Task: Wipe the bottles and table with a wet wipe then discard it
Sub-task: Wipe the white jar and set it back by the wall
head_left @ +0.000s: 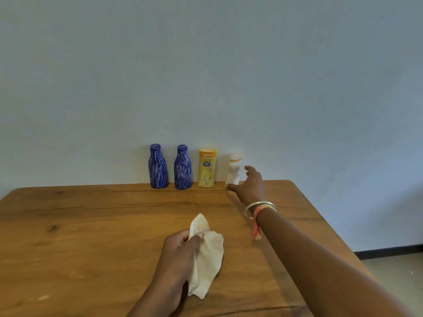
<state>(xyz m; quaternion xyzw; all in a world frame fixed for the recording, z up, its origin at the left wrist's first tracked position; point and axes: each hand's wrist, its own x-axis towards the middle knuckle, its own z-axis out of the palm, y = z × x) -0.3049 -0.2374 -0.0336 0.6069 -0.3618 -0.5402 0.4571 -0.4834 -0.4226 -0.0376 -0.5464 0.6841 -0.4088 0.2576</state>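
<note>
Bottle-wiping step. My left hand (180,250) pinches the wet wipe (209,259) over the surface (91,225); right hand (250,186) spread beside white bottle (233,173), back row. Next, likely: close grip, bring bottle to wipe.

Four bottles stand in a row along the table's (68,225) far edge, against the wall (206,65): a blue bottle (158,168), a second blue bottle (182,168), a yellow bottle (207,168) and a blurred white bottle (233,172). The right hand (249,186), bangles (258,207) on its wrist, reaches to the white bottle with fingers spread, thumb by its base. Nearer the front edge, the left hand (180,255) grips a crumpled wipe (208,255) above the wood.
</note>
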